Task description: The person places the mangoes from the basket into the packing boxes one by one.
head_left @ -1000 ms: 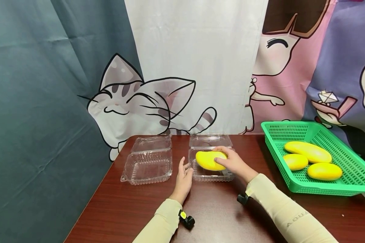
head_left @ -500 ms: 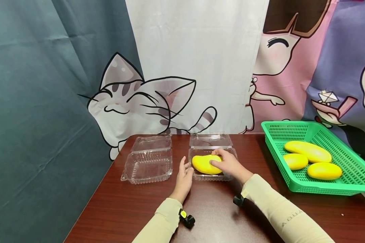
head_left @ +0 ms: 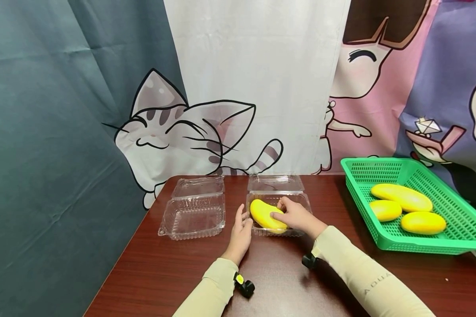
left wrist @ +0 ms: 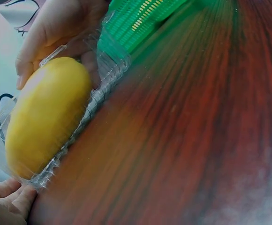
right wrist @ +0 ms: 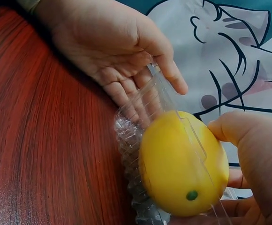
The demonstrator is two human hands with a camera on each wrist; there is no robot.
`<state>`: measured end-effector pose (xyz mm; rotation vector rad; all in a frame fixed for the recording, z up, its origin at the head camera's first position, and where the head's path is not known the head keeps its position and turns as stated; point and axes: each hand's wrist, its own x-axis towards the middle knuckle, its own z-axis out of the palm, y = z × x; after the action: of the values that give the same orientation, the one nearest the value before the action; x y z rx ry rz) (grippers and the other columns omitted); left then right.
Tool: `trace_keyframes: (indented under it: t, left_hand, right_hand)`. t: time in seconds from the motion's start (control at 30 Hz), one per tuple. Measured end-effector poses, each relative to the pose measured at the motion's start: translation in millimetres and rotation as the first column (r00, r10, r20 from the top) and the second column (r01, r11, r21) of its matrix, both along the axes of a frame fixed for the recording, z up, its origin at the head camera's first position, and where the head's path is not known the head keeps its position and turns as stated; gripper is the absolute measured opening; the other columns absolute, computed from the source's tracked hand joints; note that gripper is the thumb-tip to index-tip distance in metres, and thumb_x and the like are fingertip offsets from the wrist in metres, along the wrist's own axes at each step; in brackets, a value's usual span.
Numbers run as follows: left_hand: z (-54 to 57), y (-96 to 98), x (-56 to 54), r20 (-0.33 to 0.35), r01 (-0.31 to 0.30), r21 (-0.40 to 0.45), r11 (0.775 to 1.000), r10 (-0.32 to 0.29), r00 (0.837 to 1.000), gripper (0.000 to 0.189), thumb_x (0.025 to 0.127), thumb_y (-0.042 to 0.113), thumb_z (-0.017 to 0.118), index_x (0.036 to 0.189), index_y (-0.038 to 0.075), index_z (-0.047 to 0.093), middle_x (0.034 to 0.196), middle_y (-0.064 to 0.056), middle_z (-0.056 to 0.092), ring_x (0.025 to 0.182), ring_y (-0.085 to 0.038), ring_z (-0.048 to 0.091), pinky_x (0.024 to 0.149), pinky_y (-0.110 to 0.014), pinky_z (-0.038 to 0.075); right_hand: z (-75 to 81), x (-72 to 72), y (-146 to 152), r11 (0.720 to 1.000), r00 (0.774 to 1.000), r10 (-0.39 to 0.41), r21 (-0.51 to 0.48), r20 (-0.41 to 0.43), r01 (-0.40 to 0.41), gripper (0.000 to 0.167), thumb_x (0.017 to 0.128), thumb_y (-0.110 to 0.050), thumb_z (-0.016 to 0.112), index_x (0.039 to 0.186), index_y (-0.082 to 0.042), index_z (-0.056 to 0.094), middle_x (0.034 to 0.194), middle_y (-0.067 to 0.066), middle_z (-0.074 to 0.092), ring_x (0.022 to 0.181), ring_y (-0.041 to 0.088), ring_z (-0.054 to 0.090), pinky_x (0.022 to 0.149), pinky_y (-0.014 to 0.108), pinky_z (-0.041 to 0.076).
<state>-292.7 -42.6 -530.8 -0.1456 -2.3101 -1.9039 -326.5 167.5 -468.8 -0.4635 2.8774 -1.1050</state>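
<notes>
A yellow mango (head_left: 263, 215) lies at a slant in the base of the right clear plastic clamshell box (head_left: 275, 184), whose lid is folded back. My right hand (head_left: 300, 219) grips the mango's right end between thumb and fingers. Seen from the right wrist, the mango (right wrist: 183, 164) shows a green stem spot, with the thumb on its upper side. My left hand (head_left: 240, 235) rests its relaxed fingers against the box's left side wall. In the left wrist view, the mango (left wrist: 49, 117) sits behind the ribbed box rim (left wrist: 113, 68).
Left of this box stands a second clear clamshell box (head_left: 194, 220), lid folded back and nothing inside. A green perforated basket (head_left: 381, 241) at the right holds three mangoes (head_left: 402, 198). A printed curtain (head_left: 262, 88) hangs behind the dark red wooden table (head_left: 269, 277).
My right hand has lowered the mango into the right box and shifted it left. Its near end has swung toward me. My left hand stays at the box's side.
</notes>
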Motion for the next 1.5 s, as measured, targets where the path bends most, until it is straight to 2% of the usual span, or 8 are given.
trace_keyframes:
  t: [0.37,0.47,0.63,0.77,1.03,1.13,1.3,1.5]
  left_hand:
    - [-0.9,-0.5,-0.6,-0.006,-0.001,-0.005,1.000,0.001,1.000,0.058,0.104,0.016,0.046,0.158,0.010,0.028,0.147,-0.021,0.050,0.128,-0.036,0.054,0.106,-0.056,0.042]
    - [-0.2,-0.1,-0.1,-0.003,-0.002,-0.001,1.000,0.002,1.000,0.058,0.104,0.015,0.046,0.158,0.009,0.027,0.146,-0.021,0.050,0.128,-0.036,0.054,0.106,-0.056,0.042]
    - [0.7,1.1,0.1,0.006,-0.004,0.012,1.000,0.004,1.000,0.058,0.104,0.014,0.046,0.158,0.009,0.027,0.146,-0.020,0.051,0.128,-0.035,0.054,0.107,-0.055,0.042]
    - [-0.6,0.9,-0.6,0.007,-0.006,0.003,1.000,0.006,1.000,0.058,0.104,0.015,0.046,0.158,0.010,0.027,0.145,-0.020,0.051,0.127,-0.035,0.054,0.106,-0.055,0.043]
    - [-2.0,1.0,-0.3,0.007,-0.010,0.006,1.000,0.010,1.000,0.058,0.104,0.016,0.047,0.158,0.011,0.028,0.146,-0.020,0.050,0.127,-0.035,0.054,0.105,-0.055,0.043]
    - [-2.7,1.8,-0.6,0.005,-0.003,0.004,1.000,0.003,1.000,0.058,0.104,0.016,0.047,0.158,0.010,0.028,0.146,-0.021,0.050,0.127,-0.036,0.054,0.105,-0.056,0.044]
    - [-2.4,2.1,-0.9,0.001,0.001,0.005,1.000,-0.001,1.000,0.058,0.104,0.016,0.047,0.158,0.010,0.028,0.146,-0.021,0.050,0.126,-0.036,0.054,0.105,-0.056,0.044]
    - [-3.0,0.7,-0.8,0.001,-0.004,0.011,1.000,0.004,1.000,0.056,0.104,0.015,0.047,0.158,0.011,0.029,0.146,-0.021,0.050,0.127,-0.036,0.054,0.106,-0.056,0.043]
  right_hand:
    - [-1.7,-1.2,-1,1.000,1.000,0.011,0.013,0.013,-0.011,0.036,0.092,-0.036,0.070,0.104,-0.007,0.051,0.083,0.005,0.058,0.073,0.019,0.053,0.064,0.032,0.044]
    - [-0.9,-0.9,-1,1.000,1.000,0.009,0.030,0.011,-0.009,0.040,0.093,-0.039,0.069,0.108,-0.007,0.052,0.089,0.006,0.061,0.076,0.021,0.056,0.069,0.035,0.047]
    - [4.1,-0.4,0,0.998,1.000,0.020,0.058,0.014,-0.021,0.053,0.095,-0.048,0.065,0.122,-0.005,0.054,0.108,0.013,0.067,0.093,0.026,0.063,0.086,0.046,0.053]
    - [10.9,-2.2,4,0.996,1.000,0.028,0.079,0.003,-0.028,0.058,0.096,-0.050,0.062,0.128,-0.003,0.054,0.112,0.016,0.066,0.098,0.030,0.064,0.088,0.049,0.053]
    - [39.5,-10.7,35,0.998,0.997,0.030,0.057,-0.075,-0.025,0.052,0.098,-0.045,0.062,0.129,-0.005,0.053,0.119,0.021,0.067,0.104,0.036,0.066,0.088,0.052,0.054]
    - [54.3,-14.4,54,0.998,0.995,-0.004,0.060,-0.103,0.010,0.049,0.099,-0.042,0.061,0.130,-0.005,0.053,0.125,0.024,0.064,0.109,0.039,0.065,0.091,0.054,0.053]
    - [77.2,-20.1,87,0.996,0.990,-0.061,0.061,-0.130,0.070,0.044,0.101,-0.037,0.059,0.128,-0.002,0.052,0.126,0.026,0.064,0.114,0.044,0.062,0.096,0.058,0.049]
    - [91.7,-25.1,122,0.990,0.983,-0.108,0.072,-0.151,0.120,0.042,0.101,-0.035,0.059,0.125,-0.001,0.052,0.122,0.028,0.065,0.114,0.045,0.061,0.095,0.059,0.046]
